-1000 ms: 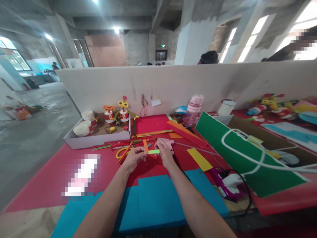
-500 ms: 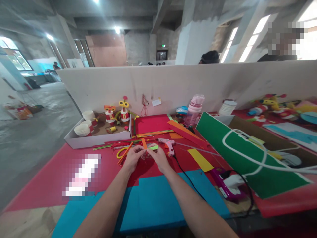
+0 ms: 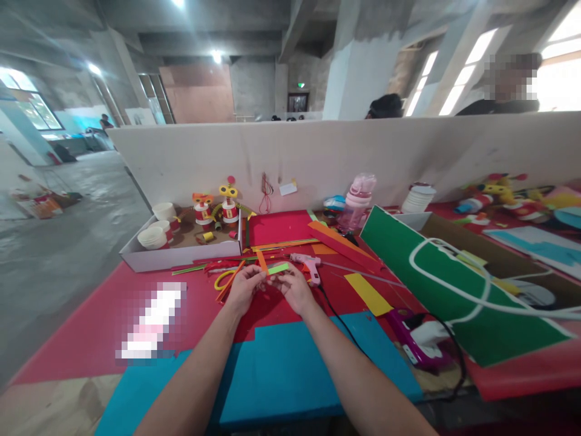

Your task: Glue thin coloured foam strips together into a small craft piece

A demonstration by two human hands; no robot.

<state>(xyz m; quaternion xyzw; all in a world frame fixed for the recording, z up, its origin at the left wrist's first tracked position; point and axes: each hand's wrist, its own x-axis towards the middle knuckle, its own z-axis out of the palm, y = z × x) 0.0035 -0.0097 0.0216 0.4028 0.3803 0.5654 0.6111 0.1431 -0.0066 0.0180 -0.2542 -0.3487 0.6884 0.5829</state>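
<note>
My left hand [image 3: 246, 288] pinches an orange paper strip [image 3: 262, 261] and a green paper strip [image 3: 278, 269] where they meet at an angle. The orange strip points up and away, the green one to the right. My right hand [image 3: 295, 288] is just below and right of the green strip, its fingers bent and a little apart; whether they touch the strip I cannot tell. A pink glue gun [image 3: 308, 265] lies right behind that hand. Beside my left hand are yellow-handled scissors [image 3: 224, 280], with loose orange strips [image 3: 230, 281] over them.
A white box [image 3: 181, 257] with paper cups and cup figures stands back left. At right are a green-sided box [image 3: 436, 290] with a white cable, a purple power strip [image 3: 417, 342] and a yellow paper piece [image 3: 367, 293]. Blue sheets [image 3: 281, 375] cover the front edge.
The fingers of my right hand have loosened and dropped below the green strip, so more of it shows. My left hand keeps its pinch on the strips.
</note>
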